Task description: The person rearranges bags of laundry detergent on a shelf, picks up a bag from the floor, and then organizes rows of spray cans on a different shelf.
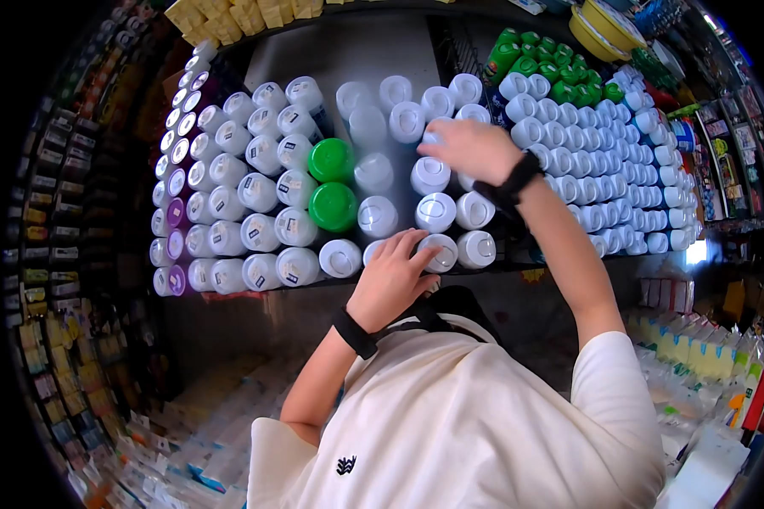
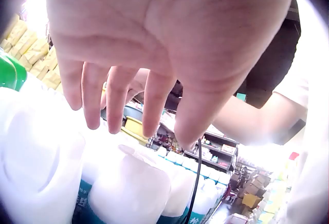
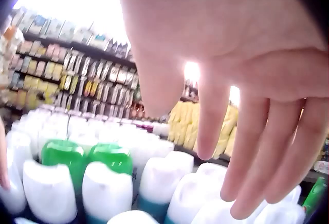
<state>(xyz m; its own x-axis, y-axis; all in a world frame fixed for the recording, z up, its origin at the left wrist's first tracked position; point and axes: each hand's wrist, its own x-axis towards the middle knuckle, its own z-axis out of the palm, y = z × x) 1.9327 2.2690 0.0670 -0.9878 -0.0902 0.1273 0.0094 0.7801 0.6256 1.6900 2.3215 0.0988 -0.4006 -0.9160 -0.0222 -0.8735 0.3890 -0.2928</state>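
Observation:
White-capped bottles stand upright in rows on the display table, some with teal bodies in the wrist views. My left hand is over the front row, its fingers spread and pointing down toward the white caps. Farther back, my right hand reaches over the middle rows, and its extended fingers hang down at the bottle tops. Neither palm holds a bottle. Two green caps stand out among the white ones, left of my hands.
Labelled white-topped bottles fill the left side, with purple-capped ones beyond. More white bottles and green bottles stand at right. Yellow packs lie at the back, near yellow basins. Stocked shelves flank the aisle.

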